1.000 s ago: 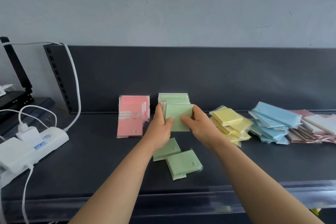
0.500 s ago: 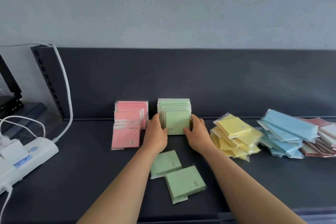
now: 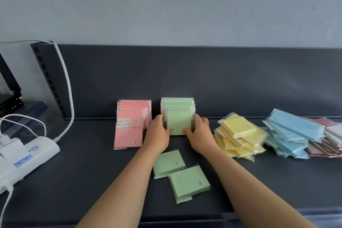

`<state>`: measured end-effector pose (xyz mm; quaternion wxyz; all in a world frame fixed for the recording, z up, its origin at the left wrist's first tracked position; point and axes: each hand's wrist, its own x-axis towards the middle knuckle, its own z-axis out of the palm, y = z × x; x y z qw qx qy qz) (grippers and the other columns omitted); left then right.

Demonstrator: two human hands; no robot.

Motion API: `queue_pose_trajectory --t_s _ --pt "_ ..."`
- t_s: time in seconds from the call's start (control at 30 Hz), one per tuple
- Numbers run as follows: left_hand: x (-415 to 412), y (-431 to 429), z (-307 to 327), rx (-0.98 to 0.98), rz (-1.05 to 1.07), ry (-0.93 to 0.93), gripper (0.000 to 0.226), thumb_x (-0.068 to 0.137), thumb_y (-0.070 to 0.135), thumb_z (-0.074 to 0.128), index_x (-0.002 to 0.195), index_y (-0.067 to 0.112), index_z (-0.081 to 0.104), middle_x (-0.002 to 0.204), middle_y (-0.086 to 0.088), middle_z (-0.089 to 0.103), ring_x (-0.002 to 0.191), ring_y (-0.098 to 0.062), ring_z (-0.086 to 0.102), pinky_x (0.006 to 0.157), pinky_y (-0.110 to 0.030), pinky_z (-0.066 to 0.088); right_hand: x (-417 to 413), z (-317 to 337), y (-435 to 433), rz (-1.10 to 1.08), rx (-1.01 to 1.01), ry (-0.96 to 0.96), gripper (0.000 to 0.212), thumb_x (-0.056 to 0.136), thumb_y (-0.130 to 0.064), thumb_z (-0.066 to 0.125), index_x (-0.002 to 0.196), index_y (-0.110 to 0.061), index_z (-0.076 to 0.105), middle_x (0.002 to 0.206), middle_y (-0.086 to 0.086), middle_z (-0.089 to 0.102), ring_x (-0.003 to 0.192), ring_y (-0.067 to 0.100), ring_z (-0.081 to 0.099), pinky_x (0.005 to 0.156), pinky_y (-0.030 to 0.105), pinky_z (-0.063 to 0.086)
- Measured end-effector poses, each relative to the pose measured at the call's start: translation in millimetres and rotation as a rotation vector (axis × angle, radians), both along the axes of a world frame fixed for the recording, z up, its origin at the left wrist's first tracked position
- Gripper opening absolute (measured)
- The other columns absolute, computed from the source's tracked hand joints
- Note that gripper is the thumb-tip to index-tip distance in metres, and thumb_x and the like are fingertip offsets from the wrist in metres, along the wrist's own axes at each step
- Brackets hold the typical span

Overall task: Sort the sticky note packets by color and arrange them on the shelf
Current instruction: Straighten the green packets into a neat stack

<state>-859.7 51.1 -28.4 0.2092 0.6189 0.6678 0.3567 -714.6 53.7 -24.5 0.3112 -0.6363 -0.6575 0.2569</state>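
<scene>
Standing upright at the back of the shelf (image 3: 74,181), the green packet row (image 3: 178,114) is gripped from both sides: the left hand (image 3: 159,135) is curled round its left edge and the right hand (image 3: 200,135) round its right, fingers (image 3: 201,120) seemingly wrapped behind. One loose green packet (image 3: 169,163) and a second loose packet (image 3: 188,182) are laid flat nearer the front.
</scene>
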Motion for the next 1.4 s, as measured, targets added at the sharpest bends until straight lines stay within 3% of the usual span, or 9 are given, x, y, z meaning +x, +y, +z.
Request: queue_pose_trajectory --t_s 0.23,0.37,0.5,0.63,0.8,1.0,1.13,1.23,1.4 --pt "-14 -42 38 -0.076 -0.17 0.144 0.048 0.09 0.031 0.064 0.133 0.018 0.048 0.13 -0.001 0.05 0.116 -0.017 0.051 0.095 -0.029 0.042 23 38 -29 0.179 -0.062 -0.074 0.047 0.089 -0.029 0.064 0.13 -0.016 0.047 0.124 -0.002 0.049 0.1 0.015 0.054 0.066 0.017 0.04" --pt "-26 -76 45 -0.326 -0.255 0.387 0.067 0.085 0.042 0.069 0.141 0.018 0.042 0.14 -0.001 0.043 0.125 -0.018 0.046 0.101 -0.031 0.041 49 43 -58 0.385 -0.251 -0.205 0.083 0.073 -0.046 0.077 0.144 -0.025 0.038 0.139 -0.009 0.045 0.129 0.012 0.045 0.106 0.032 0.04" --pt "-29 -91 40 -0.429 -0.26 0.527 0.061 0.083 0.044 0.07 0.133 0.02 0.047 0.132 -0.002 0.041 0.118 -0.02 0.043 0.1 -0.035 0.042 57 39 -83 0.525 -0.326 -0.374 0.077 0.069 -0.05 0.079 0.137 -0.034 0.044 0.135 -0.011 0.038 0.124 0.013 0.043 0.105 0.032 0.039" --pt "-31 -97 32 -0.371 -0.219 0.338 0.048 0.078 0.033 0.077 0.113 0.027 0.046 0.117 0.003 0.049 0.103 -0.017 0.051 0.086 -0.032 0.048 56 30 -96 0.524 -0.283 -0.368 0.06 0.069 -0.041 0.081 0.12 -0.037 0.05 0.124 -0.012 0.041 0.112 0.01 0.042 0.096 0.027 0.04" --pt "-27 -107 25 -0.227 -0.163 0.116 0.047 0.078 0.015 0.077 0.107 0.032 0.044 0.112 0.008 0.049 0.095 -0.013 0.052 0.063 -0.023 0.043 63 27 -109 0.519 -0.301 -0.091 0.05 0.071 -0.015 0.081 0.103 -0.031 0.047 0.103 -0.006 0.064 0.089 0.011 0.06 0.073 0.024 0.052" --pt "-24 -114 18 -0.177 -0.221 -0.068 0.04 0.092 0.001 0.049 0.11 0.037 0.05 0.114 0.013 0.055 0.093 -0.013 0.06 0.079 -0.03 0.052 62 17 -110 0.364 -0.145 0.169 0.036 0.08 -0.001 0.07 0.098 -0.021 0.048 0.095 0.011 0.069 0.079 0.02 0.061 0.078 0.042 0.054" --pt "-15 -118 17 -0.112 -0.24 -0.209 0.024 0.099 0.017 0.046 0.112 0.035 0.055 0.113 0.015 0.058 0.096 -0.013 0.061 0.082 -0.029 0.051 45 12 -103 0.288 -0.05 0.156 0.049 0.078 -0.003 0.072 0.112 -0.029 0.047 0.096 0.007 0.063 0.081 0.017 0.062 0.077 0.036 0.057" --pt "-10 -120 15 -0.055 -0.245 -0.204 0.03 0.093 0.022 0.061 0.119 0.033 0.049 0.116 0.018 0.056 0.098 -0.002 0.057 0.071 -0.012 0.047 33 7 -98 0.245 -0.039 0.182 0.072 0.076 -0.01 0.077 0.133 -0.031 0.038 0.103 -0.001 0.055 0.088 0.014 0.06 0.076 0.023 0.054" --pt "-7 -116 3 -0.027 -0.153 -0.287 0.06 0.085 0.014 0.071 0.132 0.031 0.038 0.126 0.013 0.054 0.109 -0.007 0.056 0.076 -0.015 0.047 25 0 -95 0.273 -0.038 0.175 0.049 0.086 -0.014 0.068 0.13 -0.021 0.048 0.114 -0.009 0.06 0.096 0.0 0.059 0.072 0.008 0.047"
